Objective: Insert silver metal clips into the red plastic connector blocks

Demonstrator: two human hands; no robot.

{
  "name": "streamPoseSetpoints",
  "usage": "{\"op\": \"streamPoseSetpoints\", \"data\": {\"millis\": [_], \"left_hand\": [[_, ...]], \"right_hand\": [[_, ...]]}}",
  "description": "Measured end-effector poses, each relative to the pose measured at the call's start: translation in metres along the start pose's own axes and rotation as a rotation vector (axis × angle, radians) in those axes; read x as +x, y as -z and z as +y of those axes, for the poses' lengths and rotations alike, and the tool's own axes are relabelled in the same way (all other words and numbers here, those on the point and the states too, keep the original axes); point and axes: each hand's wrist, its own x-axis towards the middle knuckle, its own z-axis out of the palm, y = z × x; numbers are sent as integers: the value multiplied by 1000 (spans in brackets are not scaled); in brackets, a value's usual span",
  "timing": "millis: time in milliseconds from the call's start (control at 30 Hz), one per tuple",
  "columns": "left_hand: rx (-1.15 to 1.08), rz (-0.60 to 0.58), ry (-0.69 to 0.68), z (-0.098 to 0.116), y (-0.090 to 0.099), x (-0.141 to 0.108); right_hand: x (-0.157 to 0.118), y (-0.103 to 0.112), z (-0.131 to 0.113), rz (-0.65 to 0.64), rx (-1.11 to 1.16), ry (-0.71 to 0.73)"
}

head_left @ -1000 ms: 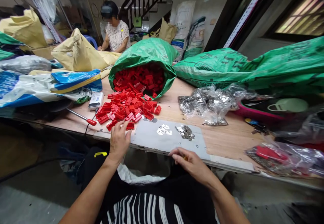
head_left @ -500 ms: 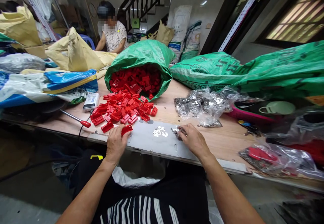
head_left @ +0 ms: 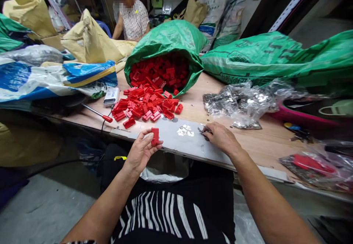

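My left hand (head_left: 142, 152) is closed around a red plastic part (head_left: 154, 136), held up over the table's front edge with its flat face toward me. My right hand (head_left: 220, 137) has its fingers pinched together at a little heap of small dark metal pieces (head_left: 203, 133). A thin metal piece seems to be at the fingertips, partly hidden by them. Between the hands, flat silvery metal pieces (head_left: 185, 130) lie spread on a grey board (head_left: 169, 141). Behind my left hand, a heap of red plastic parts (head_left: 146, 104) spills from a green woven sack (head_left: 168, 34).
A red-handled tool (head_left: 107, 118) and a white device (head_left: 111, 96) with a cable lie left. Clear bags of metal pieces (head_left: 239, 102) and a pink basket (head_left: 300, 116) stand right. More green sacks (head_left: 256, 56) line the back. A person (head_left: 134, 19) sits beyond the table.
My left hand has turned the red plastic part upright and moved right with it. My right hand stays at the dark metal heap, fingers more closely pinched. The view has tilted downward and shifted left.
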Motion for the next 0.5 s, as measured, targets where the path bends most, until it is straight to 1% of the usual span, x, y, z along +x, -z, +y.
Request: {"op": "streamPoseSetpoints", "data": {"millis": [100, 200, 267, 367, 500], "left_hand": [[-49, 20, -2, 2, 1, -1], [-80, -29, 8, 0, 0, -4], [-93, -62, 38, -3, -2, -6], [-99, -82, 85, -9, -4, -11], [-75, -110, 129, -18, -8, -16]], "right_hand": [[1, 4, -1, -20, 25, 13], [0, 9, -2, -29, 67, 26], [-1, 12, -2, -18, 103, 23], [-3, 12, -3, 34, 146, 39], [-8, 3, -9, 139, 179, 110]]}}
